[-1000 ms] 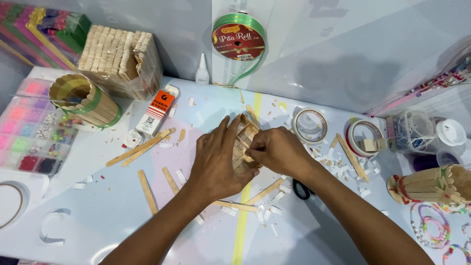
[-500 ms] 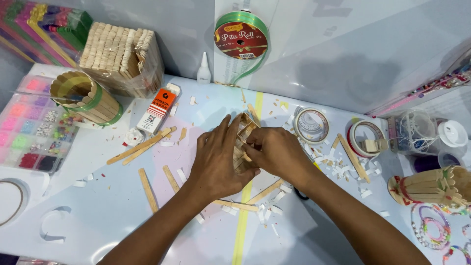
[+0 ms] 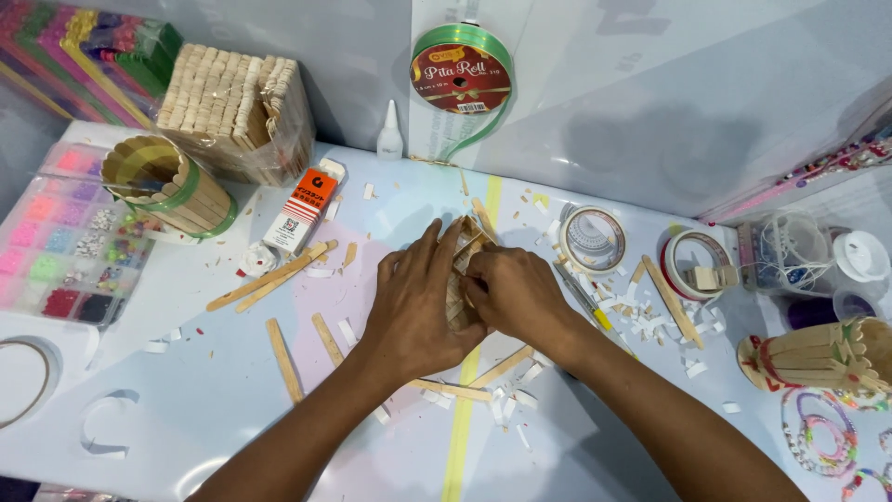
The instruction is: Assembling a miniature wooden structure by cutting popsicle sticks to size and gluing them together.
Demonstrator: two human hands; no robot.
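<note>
Covering most of the view, the pale table (image 3: pixel 186 409) carries everything, littered with white paper scraps. At its back left stands a big block of stacked wooden sticks (image 3: pixel 232 112), with a stick-walled cup (image 3: pixel 163 191) lying on its side in front of it. A green ribbon roll (image 3: pixel 462 79) leans against the rear wall. At the centre, the left hand (image 3: pixel 413 302) and right hand (image 3: pixel 516 293) press together from either side, fingers curled and closed on a small craft-stick piece (image 3: pixel 462 270) held just above the tabletop. Two tape rolls (image 3: pixel 595 239) lie to the right, loose sticks (image 3: pixel 269 279) to the left, near an orange glue box (image 3: pixel 304 206).
</note>
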